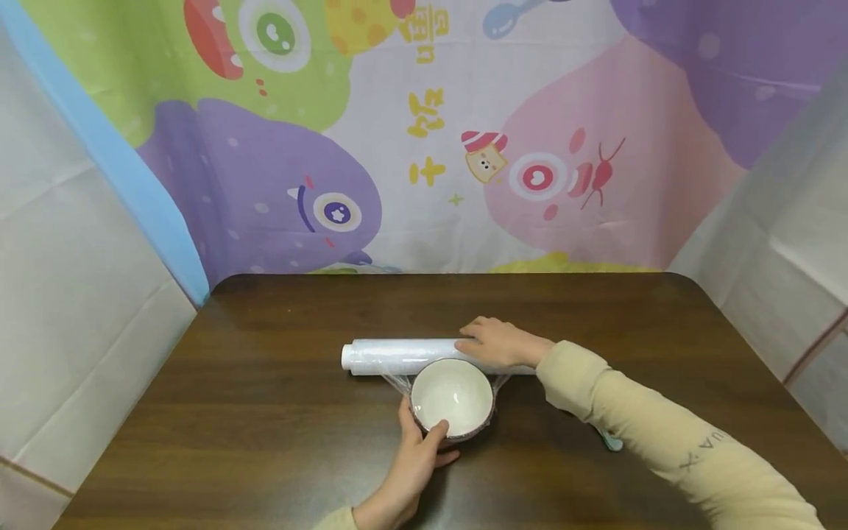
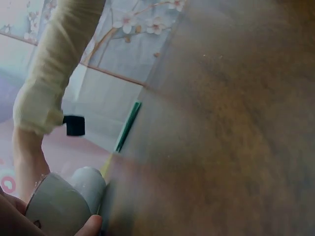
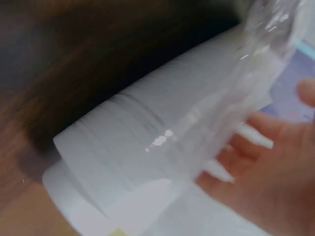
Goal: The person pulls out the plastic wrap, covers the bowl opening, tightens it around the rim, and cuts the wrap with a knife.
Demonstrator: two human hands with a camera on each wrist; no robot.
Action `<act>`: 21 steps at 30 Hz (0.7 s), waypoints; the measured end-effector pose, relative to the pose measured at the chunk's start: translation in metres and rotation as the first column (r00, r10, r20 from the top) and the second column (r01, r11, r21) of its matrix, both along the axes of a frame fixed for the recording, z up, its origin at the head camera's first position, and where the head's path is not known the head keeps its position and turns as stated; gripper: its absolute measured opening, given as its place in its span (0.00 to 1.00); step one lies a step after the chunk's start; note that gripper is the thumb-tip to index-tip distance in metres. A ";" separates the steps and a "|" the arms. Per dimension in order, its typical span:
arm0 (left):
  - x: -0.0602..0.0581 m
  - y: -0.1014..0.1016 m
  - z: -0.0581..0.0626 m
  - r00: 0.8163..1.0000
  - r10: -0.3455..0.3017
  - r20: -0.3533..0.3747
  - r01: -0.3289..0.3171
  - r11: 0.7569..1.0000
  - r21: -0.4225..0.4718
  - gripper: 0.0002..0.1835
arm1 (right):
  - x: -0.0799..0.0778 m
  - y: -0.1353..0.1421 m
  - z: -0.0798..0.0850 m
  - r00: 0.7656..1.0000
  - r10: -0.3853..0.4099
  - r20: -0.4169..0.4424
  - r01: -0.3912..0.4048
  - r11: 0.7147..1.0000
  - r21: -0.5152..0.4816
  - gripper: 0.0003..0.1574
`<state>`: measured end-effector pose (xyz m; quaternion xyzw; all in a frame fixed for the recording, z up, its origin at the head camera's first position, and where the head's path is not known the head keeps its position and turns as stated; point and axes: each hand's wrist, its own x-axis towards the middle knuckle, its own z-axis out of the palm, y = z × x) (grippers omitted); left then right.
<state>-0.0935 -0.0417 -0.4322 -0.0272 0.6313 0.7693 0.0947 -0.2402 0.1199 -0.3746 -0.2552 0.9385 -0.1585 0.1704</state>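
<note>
My left hand point(image 1: 414, 464) holds a bowl point(image 1: 453, 397) at its near side, thumb over the rim and fingers around the outside. The bowl is pale inside with a dark rim, and clear film stretches over it to a roll of cling film point(image 1: 391, 356) lying just behind. In the left wrist view the bowl point(image 2: 56, 206) looks grey-white outside. My right hand point(image 1: 500, 343) rests on the roll's right part, which it partly hides. In the right wrist view, the fingertips point(image 3: 211, 184) lie against the film-covered roll point(image 3: 147, 132), with the thumb apart.
A small pale teal item point(image 1: 611, 440) sticks out from beneath my right sleeve on the brown table point(image 1: 265, 442). A patterned cloth point(image 1: 430, 221) hangs behind the table's far edge. In the left wrist view a dark green strip point(image 2: 128, 127) shows near the table edge.
</note>
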 end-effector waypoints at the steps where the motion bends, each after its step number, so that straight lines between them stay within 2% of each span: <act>1: 0.000 0.000 0.000 1.000 -0.001 -0.004 0.001 1.000 -0.004 0.41 | -0.004 -0.002 -0.002 0.999 0.012 0.032 -0.012 1.000 0.004 0.35; 5: 0.000 -0.001 0.000 1.000 0.003 -0.028 -0.003 1.000 -0.015 0.42 | -0.012 -0.008 -0.007 0.993 0.027 0.115 -0.028 1.000 0.009 0.36; 10: 0.001 0.000 -0.001 0.999 0.017 -0.034 -0.018 1.000 -0.020 0.42 | -0.014 -0.012 -0.008 0.991 -0.007 0.134 0.005 1.000 0.017 0.32; 16: 0.002 -0.001 -0.003 0.999 0.030 -0.033 -0.031 0.999 -0.030 0.42 | -0.016 -0.007 -0.011 0.981 -0.053 0.185 0.068 0.995 -0.078 0.33; 21: 0.003 -0.006 -0.003 1.000 0.014 -0.024 -0.014 0.999 -0.040 0.43 | -0.015 -0.002 -0.017 0.979 -0.051 0.197 0.078 0.988 -0.132 0.36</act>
